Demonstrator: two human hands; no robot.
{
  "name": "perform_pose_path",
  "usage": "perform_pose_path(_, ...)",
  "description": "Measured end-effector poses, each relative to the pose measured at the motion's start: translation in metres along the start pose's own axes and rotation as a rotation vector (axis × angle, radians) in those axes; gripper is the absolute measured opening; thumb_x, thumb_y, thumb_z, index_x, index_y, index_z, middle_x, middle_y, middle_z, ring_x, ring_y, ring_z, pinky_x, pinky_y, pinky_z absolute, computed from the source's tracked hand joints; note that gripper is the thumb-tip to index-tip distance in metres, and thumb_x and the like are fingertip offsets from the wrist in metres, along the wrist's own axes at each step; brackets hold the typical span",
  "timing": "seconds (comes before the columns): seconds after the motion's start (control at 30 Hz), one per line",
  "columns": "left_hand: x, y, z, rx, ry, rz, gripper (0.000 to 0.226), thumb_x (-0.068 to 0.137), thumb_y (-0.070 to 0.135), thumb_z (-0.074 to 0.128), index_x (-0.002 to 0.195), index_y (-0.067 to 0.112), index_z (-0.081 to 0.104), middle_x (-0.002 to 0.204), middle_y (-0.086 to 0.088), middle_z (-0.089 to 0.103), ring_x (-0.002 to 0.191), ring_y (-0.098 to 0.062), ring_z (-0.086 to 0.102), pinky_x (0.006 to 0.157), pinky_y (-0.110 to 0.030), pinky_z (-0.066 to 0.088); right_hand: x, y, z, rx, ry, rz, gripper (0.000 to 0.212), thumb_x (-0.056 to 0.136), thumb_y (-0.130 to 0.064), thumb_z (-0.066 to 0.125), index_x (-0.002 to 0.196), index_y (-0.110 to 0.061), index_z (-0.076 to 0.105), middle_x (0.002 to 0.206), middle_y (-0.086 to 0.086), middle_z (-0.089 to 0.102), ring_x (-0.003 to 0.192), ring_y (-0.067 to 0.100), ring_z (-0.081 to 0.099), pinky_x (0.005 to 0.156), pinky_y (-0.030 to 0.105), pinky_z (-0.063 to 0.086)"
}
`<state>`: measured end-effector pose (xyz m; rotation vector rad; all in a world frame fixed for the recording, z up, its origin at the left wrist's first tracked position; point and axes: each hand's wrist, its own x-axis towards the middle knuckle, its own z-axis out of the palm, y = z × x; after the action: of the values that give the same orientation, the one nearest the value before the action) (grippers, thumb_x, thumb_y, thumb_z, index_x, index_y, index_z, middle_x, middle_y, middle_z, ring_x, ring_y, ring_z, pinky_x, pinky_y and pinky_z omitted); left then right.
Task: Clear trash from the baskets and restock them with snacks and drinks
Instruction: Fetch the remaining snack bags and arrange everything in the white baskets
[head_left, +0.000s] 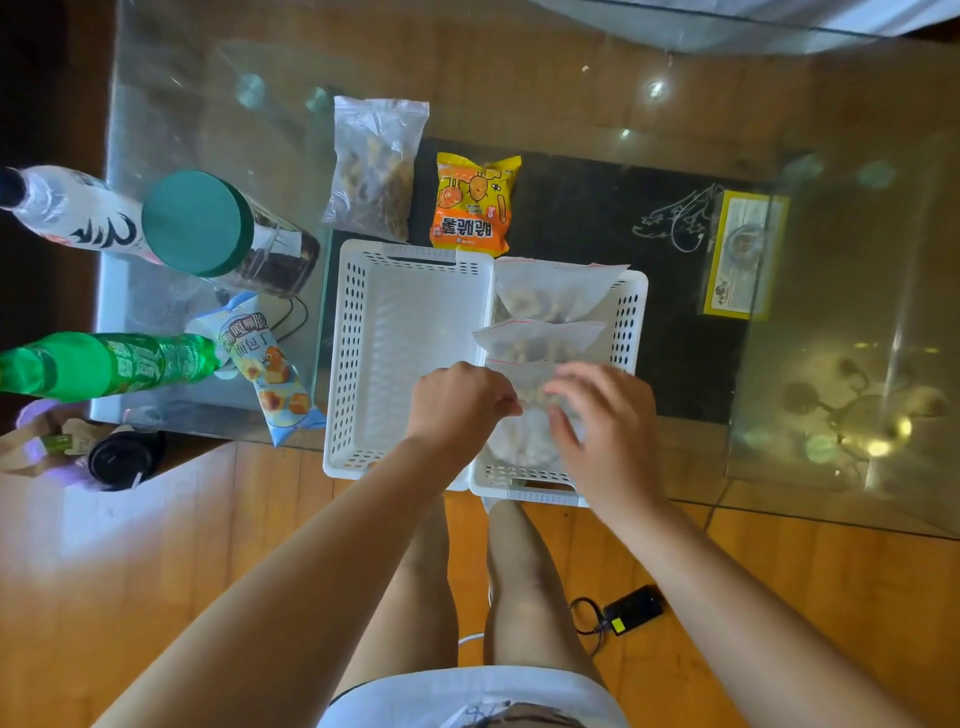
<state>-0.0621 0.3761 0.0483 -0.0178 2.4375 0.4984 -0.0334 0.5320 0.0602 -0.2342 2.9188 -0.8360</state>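
Midway: right white perforated plastic basket (631, 312) holds clear zip snack bags (558, 291); left hand (457, 402) pinches nearest bag's edge, right hand (605, 415) presses it, fingers spread. Adjoining left white perforated basket (353, 332) unfilled; orange snack packet (472, 202), green soda bottle (109, 364) outside baskets, unstocked.

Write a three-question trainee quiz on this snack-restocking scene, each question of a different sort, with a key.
1. True or false: the left basket holds zip bags.
2. Which lies just beyond the baskets? A) orange snack packet B) green bottle C) green-lidded jar
3. Fill in: both hands, left hand and right hand, are at a ___ in the right basket.

Key: 1 false; 2 A; 3 zip bag
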Motion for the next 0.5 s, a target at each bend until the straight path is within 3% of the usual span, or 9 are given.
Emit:
perform_pose_path(0.03,0.002,-0.001,0.000,-0.004,-0.001,-0.002,0.021,0.085,0.044,0.059,0.096,0.032,0.072,0.096,0.000,0.072,0.090,-0.024,0.064,0.065,-0.027,0.038,-0.006,0.001,0.006,-0.065,-0.081,0.008,0.033,0.081,-0.018,0.066,0.113,-0.012,0.063,0.122,0.010,0.062,0.119,0.028,0.053,0.105,0.032,0.033)
perform_pose_path(0.1,0.005,-0.003,-0.001,-0.018,-0.010,0.004,0.020,0.085,0.044,0.059,0.096,0.032,0.072,0.096,0.002,0.073,0.090,-0.022,0.064,0.066,-0.026,0.038,-0.011,0.004,0.019,-0.200,-0.255,0.035,0.056,0.086,-0.027,0.060,0.138,-0.014,0.042,0.149,0.009,0.035,0.140,0.028,0.026,0.114,0.041,0.015)
perform_pose_path(0.17,0.006,-0.008,-0.003,-0.077,-0.027,0.023,0.019,0.086,0.040,0.060,0.098,0.031,0.072,0.098,0.005,0.073,0.093,-0.018,0.065,0.068,-0.026,0.042,-0.009,0.010,0.031,-0.275,-0.345,0.073,0.065,0.093,-0.031,0.046,0.147,-0.018,0.013,0.155,0.002,0.003,0.142,0.025,-0.002,0.115,0.044,0.000)
perform_pose_path(0.23,0.004,-0.017,-0.007,-0.225,-0.020,0.044,0.018,0.087,0.034,0.062,0.101,0.028,0.072,0.102,0.006,0.073,0.094,-0.014,0.065,0.075,-0.028,0.049,-0.002,0.017,0.040,-0.328,-0.397,0.106,0.065,0.097,-0.034,0.034,0.144,-0.023,-0.010,0.151,-0.002,-0.019,0.140,0.021,-0.018,0.115,0.045,-0.008)
perform_pose_path(0.37,0.000,-0.050,-0.017,-0.366,0.200,0.041,0.036,0.089,0.020,0.061,0.124,0.023,0.059,0.122,0.002,0.064,0.106,-0.014,0.061,0.090,-0.026,0.047,0.011,0.015,0.042,-0.365,-0.437,0.147,0.061,0.094,-0.043,0.012,0.140,-0.024,-0.023,0.149,0.000,-0.029,0.140,0.020,-0.023,0.116,0.047,-0.010)
perform_pose_path(0.5,0.005,-0.092,-0.024,-0.421,0.374,-0.209,0.057,0.090,0.017,0.057,0.142,0.016,0.034,0.145,-0.006,0.042,0.130,-0.021,0.042,0.102,-0.028,0.031,0.033,-0.012,0.044,-0.304,-0.389,0.124,0.065,0.095,-0.047,0.017,0.140,-0.025,-0.024,0.147,0.001,-0.034,0.140,0.020,-0.026,0.111,0.042,-0.022)
